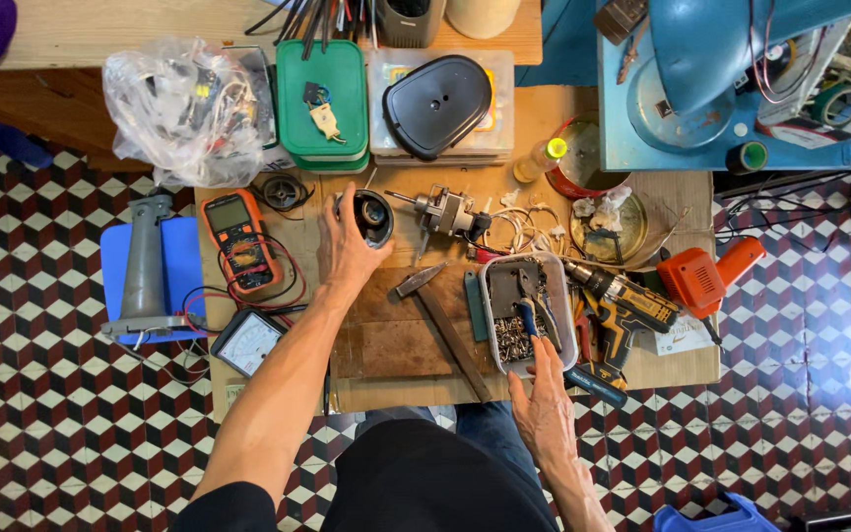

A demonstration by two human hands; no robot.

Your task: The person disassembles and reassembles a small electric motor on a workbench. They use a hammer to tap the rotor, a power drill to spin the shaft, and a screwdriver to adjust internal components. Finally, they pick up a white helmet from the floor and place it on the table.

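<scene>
My left hand reaches forward over the low wooden board and grips a round black housing beside a small metal motor with a shaft. My right hand rests at the near edge of a grey plastic tray holding screws and small tools; its fingers touch a blue-handled tool in the tray. A hammer lies on the brown board between my hands.
An orange multimeter and an analog meter lie left. A yellow-black cordless drill and an orange tool lie right. At the back are a plastic bag of parts, green box and black cover. Patterned tile floor surrounds.
</scene>
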